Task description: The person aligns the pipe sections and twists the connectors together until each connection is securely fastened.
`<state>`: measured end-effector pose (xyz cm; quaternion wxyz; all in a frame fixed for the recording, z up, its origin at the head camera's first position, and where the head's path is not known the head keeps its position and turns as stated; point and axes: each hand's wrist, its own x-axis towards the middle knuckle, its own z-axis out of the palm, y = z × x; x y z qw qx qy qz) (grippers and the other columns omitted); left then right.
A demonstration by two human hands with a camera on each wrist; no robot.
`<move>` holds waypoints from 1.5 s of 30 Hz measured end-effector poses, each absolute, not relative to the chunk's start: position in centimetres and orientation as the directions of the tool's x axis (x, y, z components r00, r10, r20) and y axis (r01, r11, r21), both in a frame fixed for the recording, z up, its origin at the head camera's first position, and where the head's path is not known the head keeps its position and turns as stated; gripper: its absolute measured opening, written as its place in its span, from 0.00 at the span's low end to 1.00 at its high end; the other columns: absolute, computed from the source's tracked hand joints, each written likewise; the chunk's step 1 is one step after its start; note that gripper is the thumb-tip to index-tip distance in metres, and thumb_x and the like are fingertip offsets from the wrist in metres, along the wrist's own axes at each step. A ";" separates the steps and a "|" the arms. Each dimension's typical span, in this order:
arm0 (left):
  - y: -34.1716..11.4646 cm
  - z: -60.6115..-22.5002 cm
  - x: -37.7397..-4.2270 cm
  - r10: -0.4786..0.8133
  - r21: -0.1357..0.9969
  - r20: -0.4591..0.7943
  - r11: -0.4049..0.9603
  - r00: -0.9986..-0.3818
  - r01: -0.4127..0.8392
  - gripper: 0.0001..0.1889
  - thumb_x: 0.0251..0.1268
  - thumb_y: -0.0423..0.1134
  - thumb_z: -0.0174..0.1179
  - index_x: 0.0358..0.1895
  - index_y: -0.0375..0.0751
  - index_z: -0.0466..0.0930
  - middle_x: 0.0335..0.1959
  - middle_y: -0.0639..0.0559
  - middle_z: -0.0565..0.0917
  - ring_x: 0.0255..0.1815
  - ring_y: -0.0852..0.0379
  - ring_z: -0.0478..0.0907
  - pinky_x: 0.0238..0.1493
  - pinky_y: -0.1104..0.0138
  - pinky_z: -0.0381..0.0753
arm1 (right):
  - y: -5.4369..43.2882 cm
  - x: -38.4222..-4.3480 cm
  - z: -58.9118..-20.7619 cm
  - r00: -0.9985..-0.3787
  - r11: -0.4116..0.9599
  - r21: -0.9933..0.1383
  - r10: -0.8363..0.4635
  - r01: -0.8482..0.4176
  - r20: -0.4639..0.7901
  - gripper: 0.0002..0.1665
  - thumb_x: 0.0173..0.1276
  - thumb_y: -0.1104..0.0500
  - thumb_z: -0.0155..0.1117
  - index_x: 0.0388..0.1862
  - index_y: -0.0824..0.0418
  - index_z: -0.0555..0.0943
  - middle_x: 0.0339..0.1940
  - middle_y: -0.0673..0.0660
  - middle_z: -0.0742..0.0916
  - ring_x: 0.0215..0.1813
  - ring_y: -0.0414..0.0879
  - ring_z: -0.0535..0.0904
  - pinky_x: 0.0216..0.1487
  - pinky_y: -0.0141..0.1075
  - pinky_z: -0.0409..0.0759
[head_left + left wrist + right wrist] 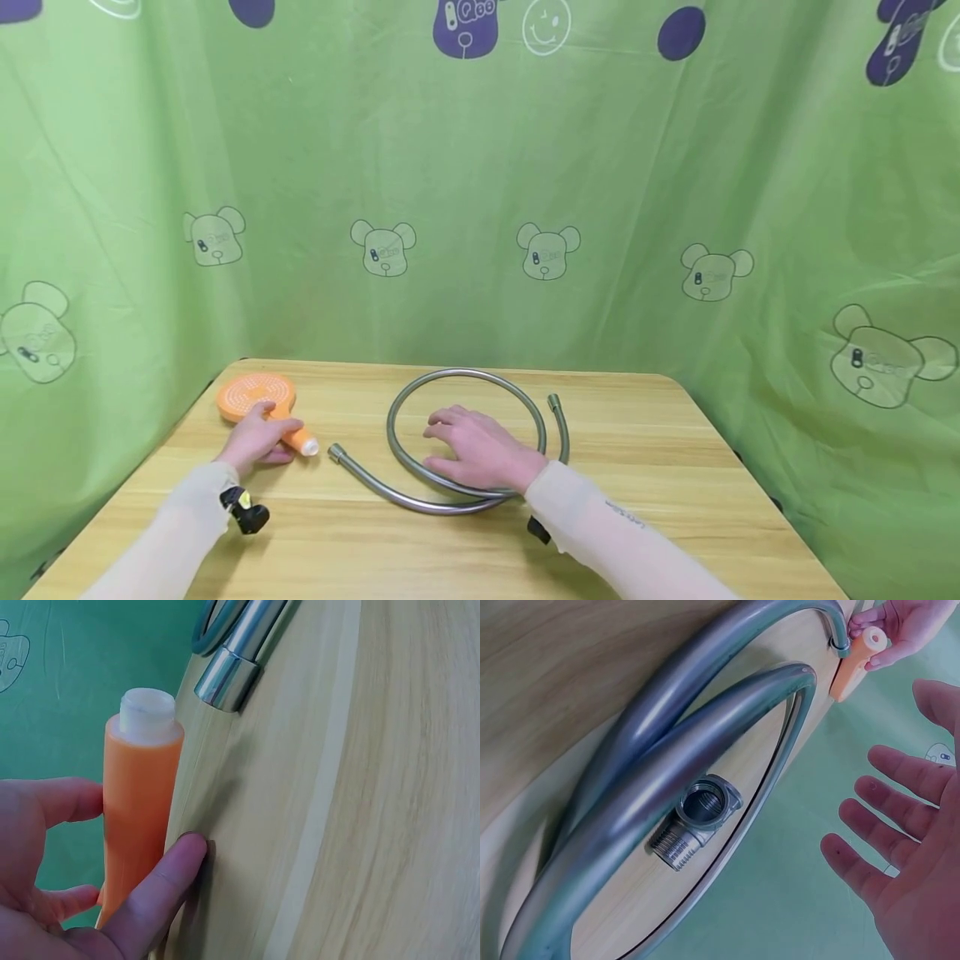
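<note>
At the left of the table in the head view lies an orange hand shower (253, 393) with a white threaded end on its handle. My left hand (258, 437) grips that handle; the left wrist view has fingers on both sides of the orange handle (139, 806). A grey metal shower hose (392, 425) lies coiled in a loop mid-table. Above the loop hovers my right hand (480, 450), fingers spread and holding nothing. Inside the loop, a threaded metal fitting (694, 825) shows in the right wrist view; the right hand hides it from the head camera.
One hose end (337, 452) points toward the shower handle, and the other end (554, 403) sits right of the loop. The wooden table (420, 558) stands before a green curtain (465, 317) with printed bear heads, which hangs around its back and sides.
</note>
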<state>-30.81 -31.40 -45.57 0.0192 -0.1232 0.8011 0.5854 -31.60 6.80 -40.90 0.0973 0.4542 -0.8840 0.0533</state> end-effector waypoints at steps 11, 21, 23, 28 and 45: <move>-31.3 -46.0 -31.3 -0.162 0.957 -0.188 0.191 -0.969 -0.218 0.48 0.69 0.32 0.57 0.79 0.29 0.29 0.70 0.14 0.52 0.35 0.52 0.84 0.41 0.60 0.89 | 5.8 -31.9 -41.0 -0.564 0.567 -0.042 -0.805 -0.823 0.187 0.32 0.73 0.38 0.58 0.67 0.56 0.77 0.71 0.57 0.77 0.72 0.50 0.72 0.74 0.45 0.70; -31.0 -45.9 -31.3 -0.166 0.952 -0.184 0.216 -0.969 -0.218 0.45 0.70 0.32 0.56 0.79 0.29 0.35 0.68 0.15 0.58 0.41 0.49 0.83 0.43 0.61 0.89 | 4.0 -32.4 -41.2 -0.549 0.551 -0.041 -0.818 -0.833 0.171 0.34 0.73 0.35 0.56 0.67 0.56 0.77 0.72 0.56 0.77 0.72 0.50 0.71 0.74 0.45 0.70; -31.1 -45.7 -31.3 -0.158 0.953 -0.187 0.211 -0.970 -0.219 0.45 0.70 0.32 0.56 0.79 0.28 0.34 0.68 0.15 0.58 0.39 0.52 0.83 0.43 0.62 0.89 | 3.8 -32.6 -41.2 -0.543 0.546 -0.037 -0.822 -0.837 0.172 0.34 0.72 0.35 0.57 0.67 0.56 0.77 0.71 0.57 0.77 0.72 0.50 0.72 0.74 0.44 0.70; -31.1 -45.0 -31.1 -0.134 0.956 -0.193 0.199 -0.972 -0.217 0.44 0.70 0.31 0.54 0.79 0.27 0.33 0.67 0.14 0.59 0.35 0.56 0.82 0.41 0.62 0.89 | 3.3 -32.8 -41.3 -0.548 0.549 -0.044 -0.821 -0.835 0.160 0.36 0.72 0.35 0.57 0.67 0.57 0.77 0.72 0.57 0.77 0.73 0.51 0.71 0.74 0.45 0.69; -31.1 -45.5 -31.8 -0.155 0.946 -0.232 0.195 -0.960 -0.260 0.35 0.72 0.33 0.52 0.77 0.26 0.50 0.63 0.21 0.68 0.40 0.52 0.82 0.42 0.62 0.89 | 1.5 -33.2 -40.8 -0.550 0.549 -0.054 -0.820 -0.834 0.155 0.35 0.72 0.35 0.58 0.67 0.56 0.77 0.71 0.56 0.78 0.72 0.50 0.71 0.74 0.44 0.70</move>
